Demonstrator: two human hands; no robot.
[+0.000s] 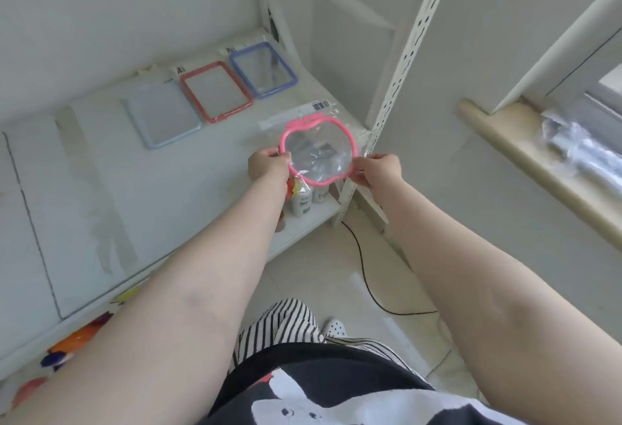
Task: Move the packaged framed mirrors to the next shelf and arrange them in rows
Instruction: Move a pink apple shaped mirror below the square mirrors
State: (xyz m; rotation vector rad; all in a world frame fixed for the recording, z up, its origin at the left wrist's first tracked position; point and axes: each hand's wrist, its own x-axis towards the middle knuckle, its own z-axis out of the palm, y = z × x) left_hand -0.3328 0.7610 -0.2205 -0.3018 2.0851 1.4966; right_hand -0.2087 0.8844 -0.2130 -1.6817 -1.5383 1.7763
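Observation:
A pink apple-shaped mirror (318,152) in a clear plastic bag hangs over the right front corner of the white shelf (188,195). My left hand (267,167) grips its left rim and my right hand (378,168) grips its right rim. Three rectangular packaged mirrors lie flat in a row at the back of the shelf: a pale blue one (163,115), a red-framed one (215,91) and a blue-framed one (262,69).
A white perforated shelf post (400,64) rises just right of the pink mirror. Small bottles (303,202) stand on a lower shelf under my left hand. A black cable (367,276) runs over the floor. At right is a window sill (525,162) holding crumpled plastic.

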